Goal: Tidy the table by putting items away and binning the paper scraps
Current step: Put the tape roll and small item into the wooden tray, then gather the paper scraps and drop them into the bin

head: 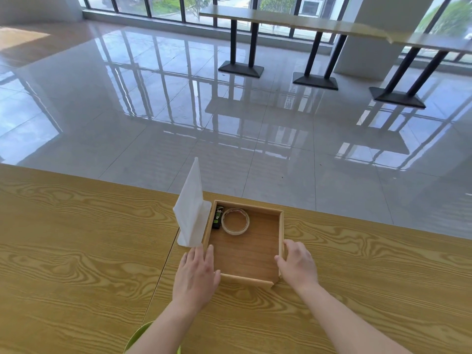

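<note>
A shallow square wooden box sits near the far edge of the wooden table. Inside it, at the far left, lie a roll of clear tape and a small black and green lighter. My left hand rests flat with straight fingers against the box's near left corner. My right hand grips the box's right wall near the front corner, thumb inside the rim. A white standing card holder stands upright against the box's left side.
A green rim of some container shows at the bottom edge, below my left forearm. Beyond the table's far edge lies a glossy tiled floor with high tables on black bases by the windows.
</note>
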